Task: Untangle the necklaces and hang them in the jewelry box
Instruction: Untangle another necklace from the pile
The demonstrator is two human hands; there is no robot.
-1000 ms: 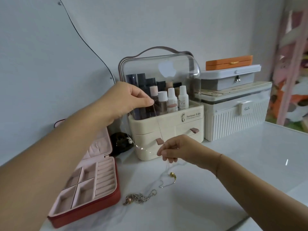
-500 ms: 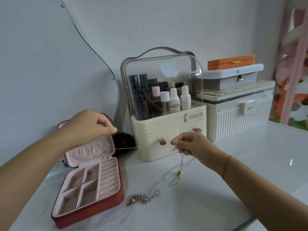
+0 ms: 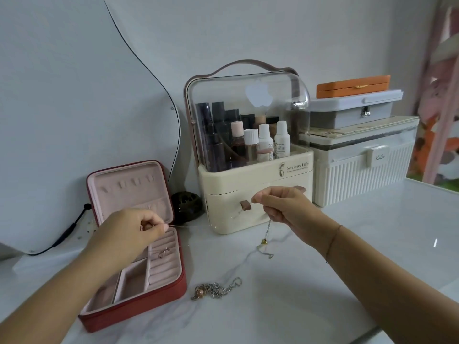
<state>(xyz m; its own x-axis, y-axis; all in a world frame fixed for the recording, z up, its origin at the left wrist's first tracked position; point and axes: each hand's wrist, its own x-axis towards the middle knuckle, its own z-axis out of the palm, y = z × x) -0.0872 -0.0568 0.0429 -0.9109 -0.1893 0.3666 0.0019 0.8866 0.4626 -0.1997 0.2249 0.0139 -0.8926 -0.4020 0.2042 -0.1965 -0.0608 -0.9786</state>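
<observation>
A thin necklace chain [image 3: 267,229] stretches between my two hands. My left hand [image 3: 129,232] pinches one end just above the open red jewelry box [image 3: 139,297]. My right hand [image 3: 283,207] pinches the other part of the chain in front of the cream organizer, and a tail with a small gold bead hangs down to the table. A second necklace [image 3: 216,289], bunched up with a rose-gold bead, lies on the table in front of the box. The box has a pink lining, a lid with small hooks [image 3: 129,184] and a ring in its ring rolls.
A cream cosmetic organizer [image 3: 253,197] with a clear dome and bottles stands behind my hands. To its right sit a white ribbed case [image 3: 362,175] with a grey case and an orange box stacked on top. A mirror leans at the left, with a black cable and a dark round object near it.
My left hand has come down from in front of the organizer to just above the jewelry box, pulling the chain out sideways. My right hand stayed about where it was.
</observation>
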